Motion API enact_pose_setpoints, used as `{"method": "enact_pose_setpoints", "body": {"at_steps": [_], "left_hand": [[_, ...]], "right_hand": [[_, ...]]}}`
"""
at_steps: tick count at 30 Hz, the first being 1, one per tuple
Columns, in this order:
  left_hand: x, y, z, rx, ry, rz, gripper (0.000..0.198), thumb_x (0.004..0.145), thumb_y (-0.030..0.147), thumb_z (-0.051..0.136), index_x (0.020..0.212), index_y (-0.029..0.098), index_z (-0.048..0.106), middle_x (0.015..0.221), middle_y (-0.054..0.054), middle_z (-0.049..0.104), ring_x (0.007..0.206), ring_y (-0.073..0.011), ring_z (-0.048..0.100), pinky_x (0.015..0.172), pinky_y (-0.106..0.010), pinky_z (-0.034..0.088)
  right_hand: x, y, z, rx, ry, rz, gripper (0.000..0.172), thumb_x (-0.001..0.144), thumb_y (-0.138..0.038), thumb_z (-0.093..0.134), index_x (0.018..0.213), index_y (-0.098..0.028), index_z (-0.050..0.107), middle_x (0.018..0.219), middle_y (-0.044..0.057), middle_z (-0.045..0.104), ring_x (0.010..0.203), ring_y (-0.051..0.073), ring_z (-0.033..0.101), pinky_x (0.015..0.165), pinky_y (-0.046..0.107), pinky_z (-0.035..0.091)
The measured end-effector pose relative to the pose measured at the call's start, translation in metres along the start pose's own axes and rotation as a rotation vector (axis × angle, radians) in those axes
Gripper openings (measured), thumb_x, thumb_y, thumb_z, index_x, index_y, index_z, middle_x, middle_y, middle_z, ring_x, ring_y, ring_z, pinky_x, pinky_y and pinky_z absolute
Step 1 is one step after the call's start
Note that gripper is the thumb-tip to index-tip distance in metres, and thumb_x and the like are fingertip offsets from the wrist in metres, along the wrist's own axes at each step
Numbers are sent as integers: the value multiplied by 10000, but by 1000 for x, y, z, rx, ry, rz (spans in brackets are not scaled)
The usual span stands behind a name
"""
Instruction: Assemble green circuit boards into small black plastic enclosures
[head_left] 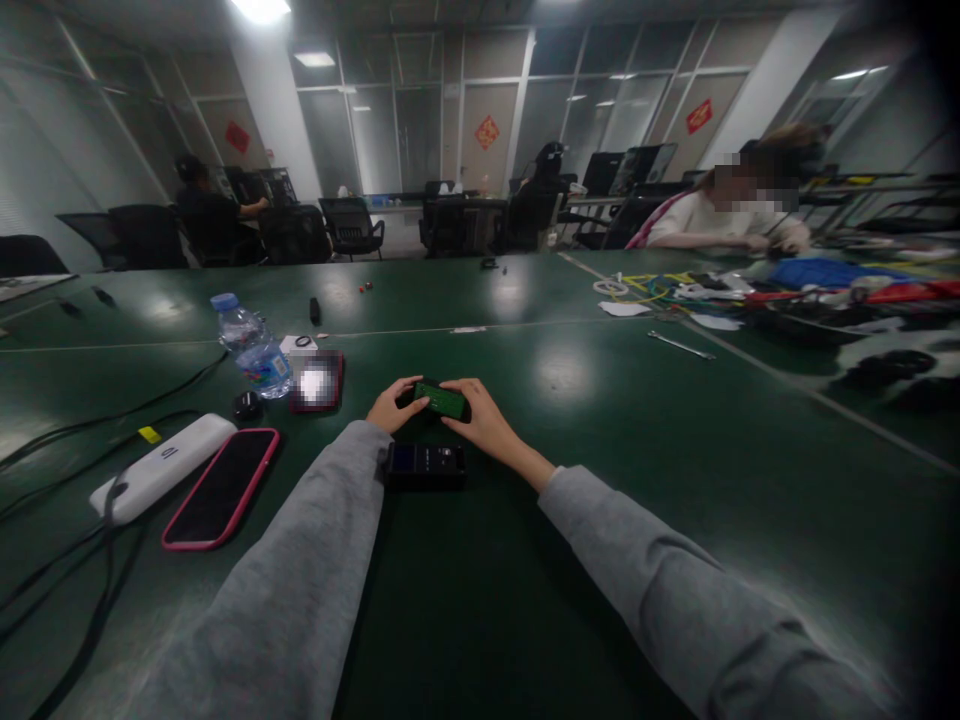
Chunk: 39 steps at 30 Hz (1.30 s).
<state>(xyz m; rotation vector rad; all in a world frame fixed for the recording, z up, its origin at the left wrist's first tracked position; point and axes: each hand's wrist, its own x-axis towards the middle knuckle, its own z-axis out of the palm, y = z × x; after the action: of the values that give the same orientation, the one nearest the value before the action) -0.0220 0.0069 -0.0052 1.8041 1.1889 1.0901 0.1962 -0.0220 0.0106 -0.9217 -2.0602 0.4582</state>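
Observation:
Between both hands is a small dark casing with a green circuit board (441, 400) facing up. My left hand (397, 405) grips its left end, thumb on the near edge of the board. My right hand (484, 420) closes on its right end, thumb at the near side and fingers over the far side. Just below them on the table lies a black box-shaped device (426, 466) with a small dark screen and white markings. My left sleeve cuff reaches its left end.
On the green table (600, 560), a red-edged phone (223, 490), white power bank (166, 468), cables and tilted water bottle (253, 347) occupy the left. A wrench (681, 346) and tangled wires (660, 288) are right. A person (739, 215) sits beyond the wires.

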Motion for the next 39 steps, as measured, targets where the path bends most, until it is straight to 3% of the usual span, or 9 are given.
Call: {"method": "enact_pose_setpoints", "body": {"at_steps": [5,9,14,39], "left_hand": [[0,-3,0,8,5,-1,551,746,435,660,1225,194,536,1269,-105,562,1187,-250,525,1053,-438,375],[1,-6,1,-10,9,17,550,747,432,661,1220,182,539,1251,-111,574,1175,-249,535,1045,-434,384],[2,-7,0,-17,16,21,510,763,412,649,1209,187,546,1234,-105,585,1156,-238,550,1040,-430,389],[2,-7,0,-3,20,27,496,761,390,650,1205,192,550,1240,-98,579,1162,-229,543,1044,-421,390]], "right_hand": [[0,-2,0,3,10,-18,518,770,-222,687,1246,-252,485,1161,78,475,1124,237,462,987,439,399],[0,-2,0,26,44,-21,397,850,-258,595,1235,-232,500,1147,81,495,1112,223,475,995,421,394],[0,10,5,105,77,65,287,914,-270,481,1193,-211,519,1134,77,513,1066,194,514,971,385,423],[3,16,5,191,64,133,278,902,-333,506,1143,-198,537,1131,69,567,1062,190,538,956,383,430]]}}
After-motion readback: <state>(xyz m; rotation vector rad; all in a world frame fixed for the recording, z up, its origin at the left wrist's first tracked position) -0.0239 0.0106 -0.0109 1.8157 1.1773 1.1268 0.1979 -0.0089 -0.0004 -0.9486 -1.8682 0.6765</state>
